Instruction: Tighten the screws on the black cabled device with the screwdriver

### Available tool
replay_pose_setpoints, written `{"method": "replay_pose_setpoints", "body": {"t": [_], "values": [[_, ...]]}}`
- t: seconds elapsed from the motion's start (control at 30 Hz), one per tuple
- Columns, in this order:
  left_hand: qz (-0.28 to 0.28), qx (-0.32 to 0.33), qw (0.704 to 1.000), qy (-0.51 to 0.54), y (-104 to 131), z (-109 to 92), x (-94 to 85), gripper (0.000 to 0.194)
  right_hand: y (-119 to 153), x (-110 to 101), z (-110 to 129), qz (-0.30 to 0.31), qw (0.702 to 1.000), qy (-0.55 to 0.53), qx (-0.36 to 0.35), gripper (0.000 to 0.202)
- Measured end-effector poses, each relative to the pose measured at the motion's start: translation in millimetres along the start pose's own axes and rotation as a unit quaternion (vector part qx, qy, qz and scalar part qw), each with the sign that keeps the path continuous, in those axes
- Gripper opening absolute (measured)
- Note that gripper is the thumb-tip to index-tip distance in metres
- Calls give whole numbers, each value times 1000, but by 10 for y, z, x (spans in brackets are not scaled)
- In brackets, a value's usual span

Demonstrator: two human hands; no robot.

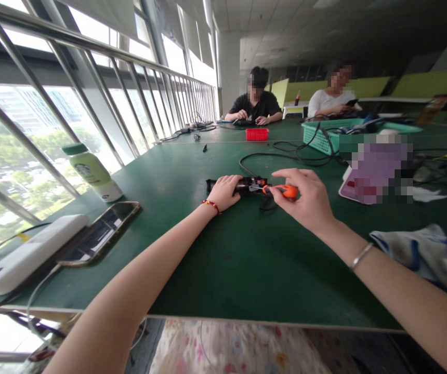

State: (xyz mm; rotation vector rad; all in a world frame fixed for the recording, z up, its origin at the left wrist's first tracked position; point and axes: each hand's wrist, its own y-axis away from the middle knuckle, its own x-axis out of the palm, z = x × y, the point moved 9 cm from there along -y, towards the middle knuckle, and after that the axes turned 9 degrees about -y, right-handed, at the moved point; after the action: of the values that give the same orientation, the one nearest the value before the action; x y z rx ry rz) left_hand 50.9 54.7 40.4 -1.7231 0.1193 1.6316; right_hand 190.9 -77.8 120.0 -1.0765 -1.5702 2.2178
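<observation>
A: Holding the black device (227, 185) flat on the green counter (223, 259) is the first thing, yes? The left hand (225, 191) has its grip closed over the device's left end, near the middle of the counter.

B: Yes, and the right hand (305, 200) has its grip pinched on the orange-handled screwdriver (281, 190), with the tip at the device's right end. I think the tool must stay in one line with the screw, or the tip can slip out.

A: The black cable (286, 155) runs from the device toward the green basket (325, 136). Can it disturb?

B: It can pull a little, so I judge the left hand should press down firmly. The phone (99, 234) and the bottle (93, 171) lie well apart on the left, so they are no problem.

A: And the force?

B: Gentle and steady, I would say; the screw itself is too small to see.
</observation>
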Motion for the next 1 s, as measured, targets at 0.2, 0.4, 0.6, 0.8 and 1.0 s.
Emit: {"method": "replay_pose_setpoints", "body": {"t": [0.2, 0.4, 0.6, 0.8, 1.0], "values": [[0, -3, 1000, -3, -2, 9, 3, 44, -6, -12, -1, -5, 1000, -3, -6, 32], [2, -1, 1000, -2, -6, 3, -1, 45, -2, -12, 15, -8, 1000, -4, -17, 36], [1, -2, 1000, -3, -3, 0, -5, 45, 14, -24, -105, -17, 998, 31, 45, 20], [3, -3, 1000, -9, -5, 5, 1, 46, 10, -29, -58, -20, 1000, 5, 16, 30], [4, -3, 1000, -7, -2, -7, -12, 46, 11, -9, 14, -15, 1000, 12, -11, 31]]}}
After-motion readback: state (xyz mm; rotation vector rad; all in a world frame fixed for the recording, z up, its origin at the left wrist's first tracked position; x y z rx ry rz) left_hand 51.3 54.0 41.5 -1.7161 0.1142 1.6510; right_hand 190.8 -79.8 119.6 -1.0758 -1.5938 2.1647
